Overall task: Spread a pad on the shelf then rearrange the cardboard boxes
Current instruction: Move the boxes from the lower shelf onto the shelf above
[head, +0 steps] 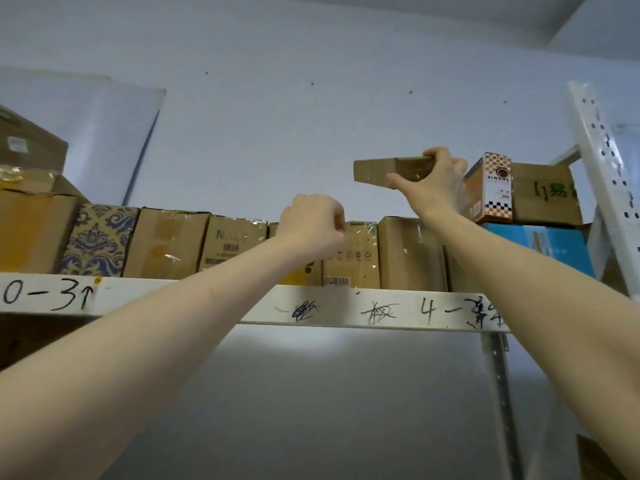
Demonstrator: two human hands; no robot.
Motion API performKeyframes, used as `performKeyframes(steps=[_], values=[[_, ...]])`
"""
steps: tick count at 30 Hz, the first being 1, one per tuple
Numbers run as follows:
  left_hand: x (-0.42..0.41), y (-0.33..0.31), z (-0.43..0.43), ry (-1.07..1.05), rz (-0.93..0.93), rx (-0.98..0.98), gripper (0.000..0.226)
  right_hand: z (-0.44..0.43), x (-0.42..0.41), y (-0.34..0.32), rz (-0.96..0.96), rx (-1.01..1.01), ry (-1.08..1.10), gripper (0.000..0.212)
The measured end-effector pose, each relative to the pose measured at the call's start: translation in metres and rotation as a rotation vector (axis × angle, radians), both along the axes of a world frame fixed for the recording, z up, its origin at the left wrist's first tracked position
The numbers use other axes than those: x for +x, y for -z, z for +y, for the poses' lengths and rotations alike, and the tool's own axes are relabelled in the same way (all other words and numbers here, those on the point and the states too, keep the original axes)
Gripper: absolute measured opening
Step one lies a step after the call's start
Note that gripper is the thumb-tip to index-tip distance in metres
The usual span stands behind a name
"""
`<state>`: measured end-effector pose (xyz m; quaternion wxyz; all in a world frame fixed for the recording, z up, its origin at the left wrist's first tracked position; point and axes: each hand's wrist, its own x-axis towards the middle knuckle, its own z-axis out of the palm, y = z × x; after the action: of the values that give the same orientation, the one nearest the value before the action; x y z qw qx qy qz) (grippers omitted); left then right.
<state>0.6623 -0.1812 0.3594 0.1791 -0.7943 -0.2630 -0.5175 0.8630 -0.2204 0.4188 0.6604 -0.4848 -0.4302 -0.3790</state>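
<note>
1. Two hands are seen: left hand (311,226), right hand (433,181).
2. One flat cardboard box (384,171) is held.
3. One patterned box (100,237), one blue box (540,247) and one checkered box (493,188) are counted.
4. One shelf (173,296) is shown; the plain brown boxes (166,244) are partly hidden.

One view only: head-worn, wide-angle. The camera is sitting below the shelf beam (346,306) and is tilting upward. The beam is crossing the frame just under centre. The row of cardboard boxes (169,244) above it is showing front faces only, and the white wall (277,98) is filling the upper half. The view is sitting close, the shelf within reach of outstretched arms. Both forearms are spanning from the lower corners toward centre: the left hand (311,223) is showing mid-frame, and the right hand (433,181), gripping a flat cardboard box (377,174), is showing right of centre. The upright post (604,161) is leaning along the right edge.
</note>
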Motion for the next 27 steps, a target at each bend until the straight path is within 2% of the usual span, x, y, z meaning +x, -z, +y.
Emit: performKeyframes(steps=[2,5,9,12,17,23,27], values=[[-0.003,-0.004,0.017,-0.005,-0.001,0.016,0.015,0.022,0.004,-0.008,-0.008,-0.118,0.106,0.072],[-0.006,-0.009,0.033,-0.030,-0.002,-0.013,0.014,0.037,0.011,-0.013,0.002,-0.329,0.383,0.074],[-0.007,-0.013,0.051,-0.046,0.014,-0.064,0.015,0.045,0.011,-0.014,-0.005,-0.429,0.552,0.076],[-0.003,-0.015,0.058,-0.069,0.017,-0.077,0.015,0.046,0.010,-0.016,-0.021,-0.458,0.568,0.077],[0.003,-0.019,0.061,-0.090,0.014,-0.081,0.014,0.052,0.007,-0.014,-0.035,-0.402,0.445,0.075],[0.010,-0.014,0.060,-0.076,0.057,-0.071,0.008,0.052,0.002,-0.006,0.058,-0.478,0.541,0.083],[0.006,-0.011,0.056,-0.076,0.053,-0.078,0.007,0.054,0.002,-0.001,0.075,-0.480,0.418,0.088]])
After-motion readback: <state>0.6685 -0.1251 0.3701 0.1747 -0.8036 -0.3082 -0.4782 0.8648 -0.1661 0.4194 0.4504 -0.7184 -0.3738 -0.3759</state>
